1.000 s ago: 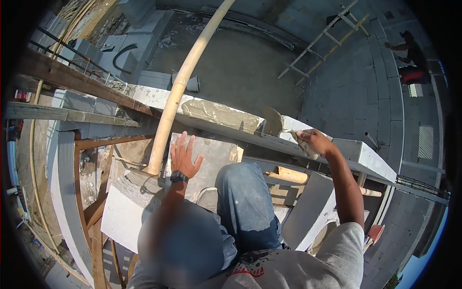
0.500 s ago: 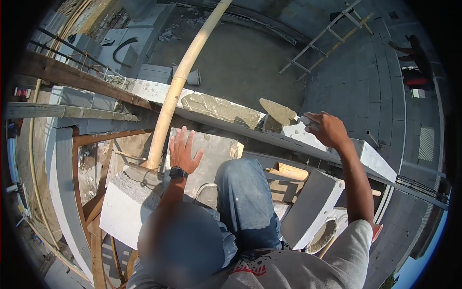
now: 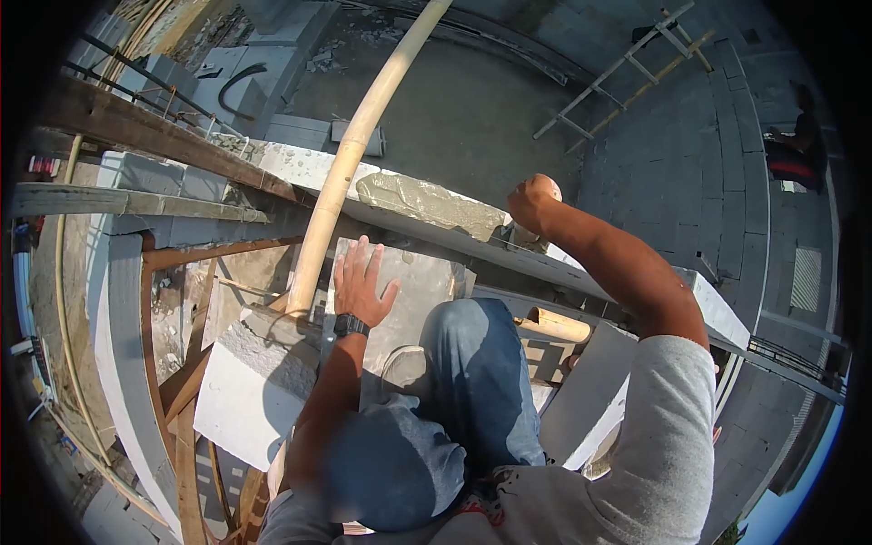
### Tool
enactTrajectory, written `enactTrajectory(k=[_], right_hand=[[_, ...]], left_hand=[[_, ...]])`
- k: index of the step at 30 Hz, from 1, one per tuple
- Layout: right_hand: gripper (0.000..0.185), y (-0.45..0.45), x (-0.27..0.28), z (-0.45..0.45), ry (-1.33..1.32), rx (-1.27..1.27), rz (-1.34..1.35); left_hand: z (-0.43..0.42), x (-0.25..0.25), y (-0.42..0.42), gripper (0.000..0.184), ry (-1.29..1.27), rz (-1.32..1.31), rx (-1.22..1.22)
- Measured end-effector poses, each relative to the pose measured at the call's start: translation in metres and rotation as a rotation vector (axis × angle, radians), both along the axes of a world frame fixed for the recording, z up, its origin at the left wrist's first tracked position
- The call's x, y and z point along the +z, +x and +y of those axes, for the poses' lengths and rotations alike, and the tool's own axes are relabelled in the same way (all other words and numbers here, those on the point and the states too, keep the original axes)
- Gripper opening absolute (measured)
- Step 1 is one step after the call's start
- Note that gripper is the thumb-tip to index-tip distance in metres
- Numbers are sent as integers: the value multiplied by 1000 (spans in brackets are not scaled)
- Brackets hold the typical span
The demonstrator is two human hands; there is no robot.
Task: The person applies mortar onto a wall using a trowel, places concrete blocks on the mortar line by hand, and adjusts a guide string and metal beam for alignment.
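My right hand [image 3: 534, 202] is closed in a fist above the white block wall [image 3: 291, 165], around a trowel whose pale handle end [image 3: 553, 189] shows; its blade is mostly hidden. A band of wet grey mortar [image 3: 431, 205] lies along the wall's top, just left of this hand. My left hand [image 3: 361, 292], with a dark watch at the wrist, rests with spread fingers at the left edge of a grey, mortar-stained board [image 3: 418, 272]. It holds nothing. My bent knee [image 3: 477, 354] is beside that board.
A bamboo pole [image 3: 350, 154] slants across the wall, left of the mortar. White blocks [image 3: 245, 400] stand lower left, and another block [image 3: 586, 391] lies right of my knee. Behind the wall are a bucket [image 3: 372, 143] and a ladder [image 3: 627, 68]. Another person [image 3: 804, 136] is at far right.
My right hand has moved left and away from me, turning the trowel so that its blade no longer shows. My left hand stays on the board. The person at far right has lowered an arm.
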State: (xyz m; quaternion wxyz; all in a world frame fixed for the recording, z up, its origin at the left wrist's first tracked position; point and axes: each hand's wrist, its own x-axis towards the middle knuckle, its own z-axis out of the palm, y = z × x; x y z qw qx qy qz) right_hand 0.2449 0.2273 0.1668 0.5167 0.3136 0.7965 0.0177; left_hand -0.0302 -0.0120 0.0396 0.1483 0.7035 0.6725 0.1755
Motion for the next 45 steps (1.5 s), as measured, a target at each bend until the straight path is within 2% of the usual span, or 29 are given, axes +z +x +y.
enactTrajectory(k=[4,13,17,19,22,24,26,28,29,31,33,36,41,42,45], right_hand=[[25,1,30,-2,-7,-144,-45],[20,22,103,-9,84,-129,41],[12,62,170,-45,385,-208,198],[19,86,207,-75,465,-317,211],[33,134,245,-137,586,-655,390],[44,172,267,-187,610,-926,359],[45,215,289,-247,680,-1044,274],[41,247,313,-308,740,-1250,130],[33,264,323,-340,760,-1286,33],[31,293,335,-405,764,-1380,-109],[24,319,331,-459,773,-1434,-258],[18,365,283,-538,774,-1528,-317],[25,416,157,-616,606,-1689,-217],[25,414,141,-619,588,-1712,-173],[43,407,122,-613,623,-1787,-168]], left_hand=[[0,0,1,78,7,1,-3],[-1,2,3,79,11,13,-5],[-1,2,2,79,17,16,-6],[-1,0,2,79,20,22,0],[-2,-1,3,80,25,43,-11],[-3,-1,5,80,29,70,-23],[-4,-3,9,78,48,105,-28],[-5,-5,12,75,88,141,-56],[-5,-5,15,73,93,153,-60],[-6,-11,16,71,123,198,-69],[-5,-8,18,69,126,255,-72],[-4,-12,17,71,138,282,-85],[-3,-15,18,72,130,292,-103],[-3,-18,16,73,121,300,-104],[0,-26,7,75,78,293,-106]])
